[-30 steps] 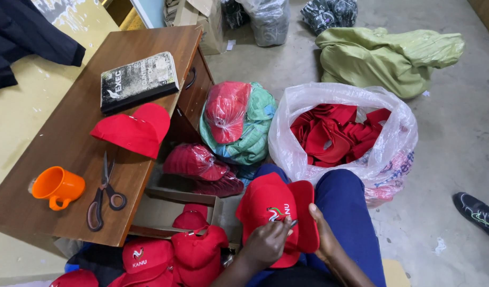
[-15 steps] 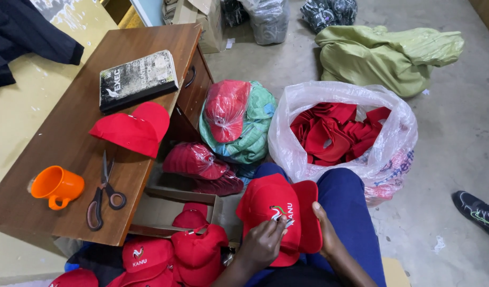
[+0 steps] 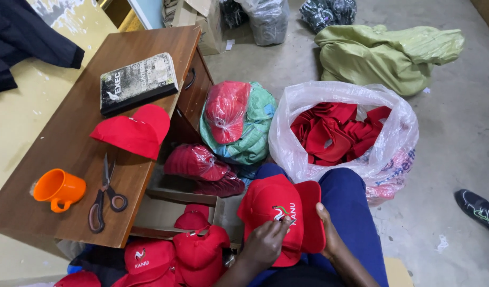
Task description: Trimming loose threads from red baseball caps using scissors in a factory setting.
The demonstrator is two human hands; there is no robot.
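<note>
Hands are working a red cap [image 3: 273,204] beside the desk [image 3: 53,175]: left hand [image 3: 266,243] pinching its front, right hand [image 3: 329,236] gripping its brim.

Left hand [image 3: 266,242] curled with fingertips pinched together, right hand [image 3: 329,234] open, thumb pointing up, both forearms low

Packaging-wise there's a fair bit lying around. A big clear plastic bag [image 3: 344,139] sits open on the concrete floor, stuffed with red fabric pieces, some coloured print low on its side. Just left of it, a red cap sealed in clear film [image 3: 226,109] leans on a green bundle, and two more film-wrapped red bundles [image 3: 199,166] lie by the desk's open drawer side. A brown cardboard box [image 3: 202,16] stands past the desk's far corner, near a grey plastic sack [image 3: 268,18].
</note>
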